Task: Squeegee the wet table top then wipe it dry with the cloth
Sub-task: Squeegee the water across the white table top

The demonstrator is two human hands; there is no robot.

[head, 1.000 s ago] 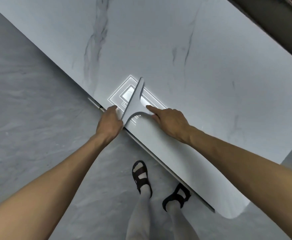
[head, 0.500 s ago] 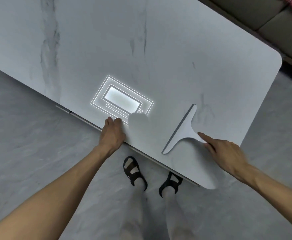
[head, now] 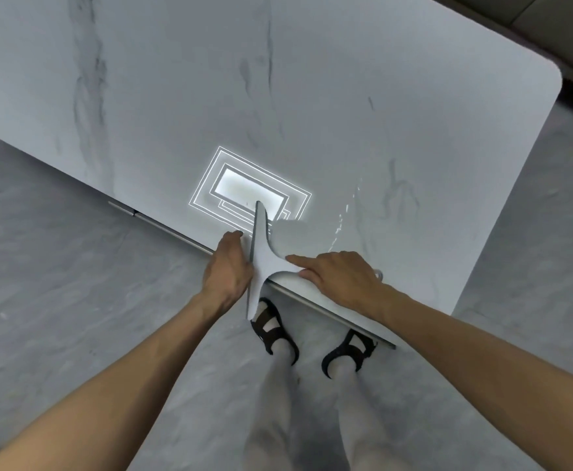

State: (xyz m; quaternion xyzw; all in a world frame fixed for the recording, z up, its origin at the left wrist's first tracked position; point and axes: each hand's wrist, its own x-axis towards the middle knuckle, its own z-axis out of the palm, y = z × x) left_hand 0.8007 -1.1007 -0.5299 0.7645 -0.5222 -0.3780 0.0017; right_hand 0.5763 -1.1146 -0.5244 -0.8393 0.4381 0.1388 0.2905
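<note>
A white marble-patterned table top (head: 312, 79) fills the upper view. A pale grey T-shaped squeegee (head: 261, 263) lies with its blade across the near edge, the lower end hanging over the floor. My right hand (head: 339, 277) grips its handle, index finger stretched toward the blade. My left hand (head: 227, 266) rests on the table edge, touching the blade's left side and holding nothing. A thin line of water drops (head: 341, 222) glints to the right of the blade. No cloth is in view.
A ceiling light's reflection (head: 244, 185) shines on the table just beyond the blade. A metal rail (head: 162, 224) runs under the near edge. My feet in black sandals (head: 273, 331) stand on grey floor. The table's rounded corner (head: 546, 68) lies far right, beside a dark sofa (head: 557, 22).
The squeegee swept left across the table from the right part, back to my left hand at the near edge. My left hand stayed at the edge.
</note>
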